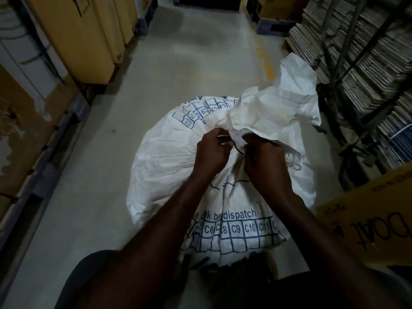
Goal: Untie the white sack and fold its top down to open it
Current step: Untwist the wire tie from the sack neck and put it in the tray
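A full white woven sack [169, 157] with a blue printed grid and lettering stands on the floor in front of me. Its neck is gathered and bound with a thin dark tie [236, 148], and the loose top fabric [278, 108] flares up and to the right. My left hand [211, 152] pinches the neck and tie from the left. My right hand [263, 157] pinches the tie from the right, fingers closed on it. Part of the knot is hidden between my fingers.
I stand in a narrow aisle with a grey concrete floor [178, 63]. Yellow-brown cartons on pallets [89, 36] line the left. Shelving with stacked flat cardboard [365, 52] runs along the right. An open yellow carton [365, 224] sits close by my right forearm.
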Tool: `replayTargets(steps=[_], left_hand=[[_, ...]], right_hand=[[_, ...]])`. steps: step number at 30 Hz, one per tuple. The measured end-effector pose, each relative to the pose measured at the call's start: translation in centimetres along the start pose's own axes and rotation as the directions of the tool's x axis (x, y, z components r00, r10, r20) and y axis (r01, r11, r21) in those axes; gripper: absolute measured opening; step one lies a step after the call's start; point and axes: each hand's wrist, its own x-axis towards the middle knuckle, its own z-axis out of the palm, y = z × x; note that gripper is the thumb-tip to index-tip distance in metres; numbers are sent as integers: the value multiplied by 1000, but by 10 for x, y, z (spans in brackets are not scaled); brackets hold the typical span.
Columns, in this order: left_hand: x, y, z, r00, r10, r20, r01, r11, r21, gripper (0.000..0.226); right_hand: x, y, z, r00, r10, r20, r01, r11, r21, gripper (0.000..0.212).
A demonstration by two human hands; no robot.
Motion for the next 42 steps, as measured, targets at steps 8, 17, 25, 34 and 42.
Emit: replayTargets(steps=[8, 17, 25, 34, 42], left_hand=[[0, -8, 12, 991, -96, -88, 77, 977, -197, 15], [8, -14, 19, 981, -174, -91, 154, 969, -194, 14], [12, -10, 23, 954, -273, -123, 252, 954, -159, 16], [12, -6, 14, 963, -267, 12, 267, 955, -128, 19], [14, -7, 15, 971, -236, 28, 237, 967, -91, 28]], right_hand=[[12, 15, -4, 982, 187, 2, -184, 964, 191, 24], [15, 45, 9, 928, 330, 170, -371, 803, 467, 31], [5, 48, 25, 971, 180, 155, -217, 939, 266, 31], [12, 47, 32, 946, 290, 143, -318, 912, 258, 22], [13, 49, 38, 952, 256, 169, -288, 936, 205, 18]])
